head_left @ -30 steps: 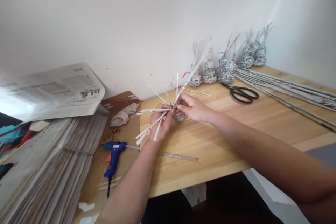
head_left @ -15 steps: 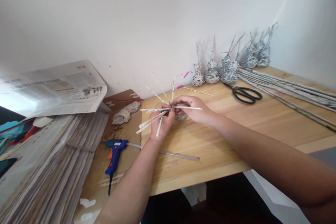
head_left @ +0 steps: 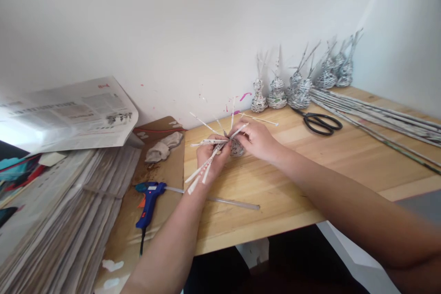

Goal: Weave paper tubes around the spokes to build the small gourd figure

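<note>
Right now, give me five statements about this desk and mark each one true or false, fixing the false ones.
1. Both the left hand and the right hand are at a small woven paper piece. True.
2. The glue gun lies on bare wood. False: the blue glue gun lies on brown cardboard.
3. The black scissors lie to the right of the right hand. True.
4. The finished-looking woven figures stand beside the newspaper stack. False: the woven figures stand by the wall, far from the newspaper stack.
5. Long paper rods lie on the tabletop's right side. True.
</note>
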`<action>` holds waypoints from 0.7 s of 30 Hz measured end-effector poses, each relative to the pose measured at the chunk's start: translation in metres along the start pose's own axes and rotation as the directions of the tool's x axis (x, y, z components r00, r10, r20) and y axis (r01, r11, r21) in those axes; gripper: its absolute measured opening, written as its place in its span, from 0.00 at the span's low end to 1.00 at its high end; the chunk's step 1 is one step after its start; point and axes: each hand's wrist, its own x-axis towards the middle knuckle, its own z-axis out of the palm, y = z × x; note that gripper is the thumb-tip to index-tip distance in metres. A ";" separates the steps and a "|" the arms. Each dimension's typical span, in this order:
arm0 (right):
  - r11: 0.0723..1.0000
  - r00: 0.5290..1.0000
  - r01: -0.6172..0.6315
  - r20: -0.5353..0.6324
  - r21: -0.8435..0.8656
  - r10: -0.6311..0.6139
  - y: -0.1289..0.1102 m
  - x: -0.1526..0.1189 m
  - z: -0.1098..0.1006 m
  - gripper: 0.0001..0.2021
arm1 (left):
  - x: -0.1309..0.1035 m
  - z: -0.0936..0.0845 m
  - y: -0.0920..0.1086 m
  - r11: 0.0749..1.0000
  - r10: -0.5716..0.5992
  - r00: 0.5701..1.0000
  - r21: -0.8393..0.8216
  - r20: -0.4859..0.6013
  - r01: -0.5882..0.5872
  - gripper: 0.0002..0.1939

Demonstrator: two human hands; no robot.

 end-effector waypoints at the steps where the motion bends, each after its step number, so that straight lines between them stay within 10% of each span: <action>1: 1.000 1.000 0.017 0.005 -0.008 -0.017 0.001 0.000 0.000 0.11 | 0.000 0.000 0.000 1.000 0.010 1.000 0.002 -0.003 -0.010 0.04; 14: 0.994 0.994 0.018 0.109 0.112 -0.030 -0.001 0.001 -0.005 0.06 | 0.004 -0.002 -0.015 0.990 0.032 0.999 -0.138 0.033 -0.027 0.05; 21: 0.952 0.977 -0.206 0.099 0.229 0.187 0.010 0.000 -0.002 0.05 | 0.008 -0.006 -0.019 0.925 0.006 0.974 -0.371 0.226 0.081 0.12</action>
